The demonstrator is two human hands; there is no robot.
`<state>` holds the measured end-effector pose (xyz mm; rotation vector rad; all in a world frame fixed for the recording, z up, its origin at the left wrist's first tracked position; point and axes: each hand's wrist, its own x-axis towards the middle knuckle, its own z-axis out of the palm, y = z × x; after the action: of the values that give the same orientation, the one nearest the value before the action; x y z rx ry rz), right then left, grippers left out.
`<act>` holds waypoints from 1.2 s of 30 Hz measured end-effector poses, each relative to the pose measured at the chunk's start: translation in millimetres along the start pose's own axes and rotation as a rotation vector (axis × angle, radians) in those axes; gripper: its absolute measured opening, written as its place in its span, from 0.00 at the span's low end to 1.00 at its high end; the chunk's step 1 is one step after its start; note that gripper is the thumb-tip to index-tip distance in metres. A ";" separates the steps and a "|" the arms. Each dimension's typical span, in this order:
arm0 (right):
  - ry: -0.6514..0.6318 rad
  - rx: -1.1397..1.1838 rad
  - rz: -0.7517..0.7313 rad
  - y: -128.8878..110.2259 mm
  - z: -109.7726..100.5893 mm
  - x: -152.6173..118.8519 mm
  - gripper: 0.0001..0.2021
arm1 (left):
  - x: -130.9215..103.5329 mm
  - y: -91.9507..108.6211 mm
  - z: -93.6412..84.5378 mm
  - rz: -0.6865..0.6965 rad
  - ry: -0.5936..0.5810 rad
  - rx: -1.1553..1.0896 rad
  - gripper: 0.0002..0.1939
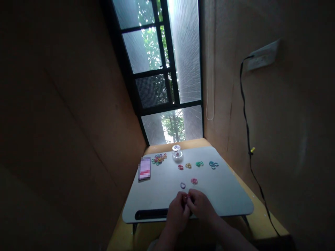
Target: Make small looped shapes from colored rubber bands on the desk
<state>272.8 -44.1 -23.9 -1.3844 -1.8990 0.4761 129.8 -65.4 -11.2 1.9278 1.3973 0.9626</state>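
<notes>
My left hand (178,211) and my right hand (201,205) meet at the near edge of a white table (157,191), fingers closed around a small reddish-pink band (186,197). Just beyond them lie a single purple band (183,185) and a pink cluster (194,181). Farther back sit red (180,167), yellow (188,166), green (199,164) and teal (213,165) groups of bands. A mixed-colour pile (159,159) rests at the back left.
A clear round container (177,153) stands at the table's back. On the left lies a blurred pink-and-white packet (144,168). A dark slot (150,214) runs along the near edge. A black cable (246,115) hangs down the right wall.
</notes>
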 end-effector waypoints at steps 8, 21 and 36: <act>-0.006 0.019 -0.002 -1.4 -4.9 0.1 0.07 | 4.5 -4.2 -0.7 0.008 -0.007 -0.082 0.06; -0.003 -0.025 -0.008 -1.7 -0.7 0.8 0.08 | 2.2 -4.2 -2.6 0.027 0.012 -0.061 0.05; 0.003 -0.021 -0.023 0.6 0.5 0.5 0.07 | 1.9 -4.9 -3.5 0.039 0.010 -0.074 0.05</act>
<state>272.7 -43.4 -24.5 -1.3743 -1.9202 0.4437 124.6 -62.0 -12.6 1.9045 1.3158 1.0290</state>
